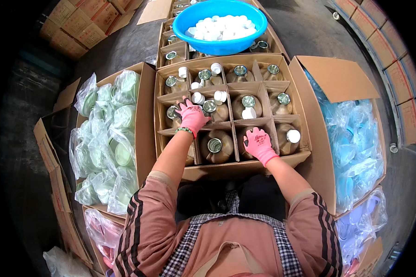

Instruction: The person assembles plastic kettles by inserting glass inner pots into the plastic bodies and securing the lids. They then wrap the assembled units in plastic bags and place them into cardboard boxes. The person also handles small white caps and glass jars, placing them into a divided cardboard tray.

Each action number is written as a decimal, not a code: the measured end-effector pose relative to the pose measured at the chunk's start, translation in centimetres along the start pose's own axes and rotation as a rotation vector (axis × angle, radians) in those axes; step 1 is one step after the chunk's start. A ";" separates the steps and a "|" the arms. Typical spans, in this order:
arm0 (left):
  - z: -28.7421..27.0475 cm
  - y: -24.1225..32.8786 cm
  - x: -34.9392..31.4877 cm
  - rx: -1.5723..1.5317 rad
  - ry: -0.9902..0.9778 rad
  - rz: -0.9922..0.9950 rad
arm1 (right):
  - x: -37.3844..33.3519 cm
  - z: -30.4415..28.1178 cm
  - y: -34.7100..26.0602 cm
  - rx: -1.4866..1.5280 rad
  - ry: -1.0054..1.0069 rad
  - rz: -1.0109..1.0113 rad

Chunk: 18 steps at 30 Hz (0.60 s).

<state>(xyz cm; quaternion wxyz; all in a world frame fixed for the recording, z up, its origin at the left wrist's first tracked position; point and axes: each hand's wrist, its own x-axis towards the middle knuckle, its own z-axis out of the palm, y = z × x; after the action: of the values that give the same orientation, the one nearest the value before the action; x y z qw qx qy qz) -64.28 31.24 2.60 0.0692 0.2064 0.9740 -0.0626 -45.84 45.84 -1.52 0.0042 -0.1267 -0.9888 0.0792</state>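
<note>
Left hand (pixel 192 115) is laid flat, fingers spread, on a bottle (pixel 173 115) in the divided carton (pixel 245 168); right hand (pixel 259 144) covers the near-row bottle (nothing visibly gripped). White caps (pixel 222 27) lie beyond the carton, left hand nearer.

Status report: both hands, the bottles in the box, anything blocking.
Left hand on a bottle in the divided box. Right hand covers a front-row bottle top. Loose white caps lie among the bottles; nothing blocking.
</note>
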 end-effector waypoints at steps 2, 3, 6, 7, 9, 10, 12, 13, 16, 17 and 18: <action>-0.5 0.1 0.5 -0.101 -0.096 -0.025 | 0.2 -0.3 0.0 0.011 -0.057 0.037; -0.9 -0.2 0.7 -0.168 -0.171 -0.015 | 0.2 -0.6 0.0 0.017 -0.085 0.057; 0.8 -3.6 1.4 -0.454 -0.165 0.020 | -0.1 -1.1 -0.2 0.100 0.022 0.066; 1.4 -3.9 0.8 -0.418 -0.099 0.034 | -0.3 -1.8 -0.3 0.153 0.031 0.106; 2.4 -4.2 0.3 -0.320 0.014 0.018 | 1.0 -2.2 0.0 0.283 0.378 0.180; 2.6 -4.2 -0.1 -0.289 0.049 0.022 | 2.1 -3.2 0.1 0.379 0.435 0.236; 2.6 -3.5 -0.2 -0.237 0.126 0.053 | 4.6 -4.4 0.3 0.326 0.225 0.331; 1.8 -2.9 0.1 -0.191 0.030 0.075 | 5.9 -4.3 0.6 0.251 0.080 0.357; 1.4 -1.2 1.1 -0.104 0.036 0.075 | 7.4 -2.5 1.3 0.086 -0.193 0.427; 1.8 -1.1 1.7 -0.166 0.042 0.058 | 7.9 -2.5 1.2 0.134 -0.247 0.493; 2.0 -1.6 2.7 -0.241 0.036 0.060 | 8.4 -2.2 1.3 0.207 -0.260 0.536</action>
<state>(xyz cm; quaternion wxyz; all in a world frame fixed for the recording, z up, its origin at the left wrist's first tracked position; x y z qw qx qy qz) -67.17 30.53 0.37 0.0777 0.2268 0.9689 0.0610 -53.54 49.57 0.37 -0.1306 -0.3705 -0.8991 0.1932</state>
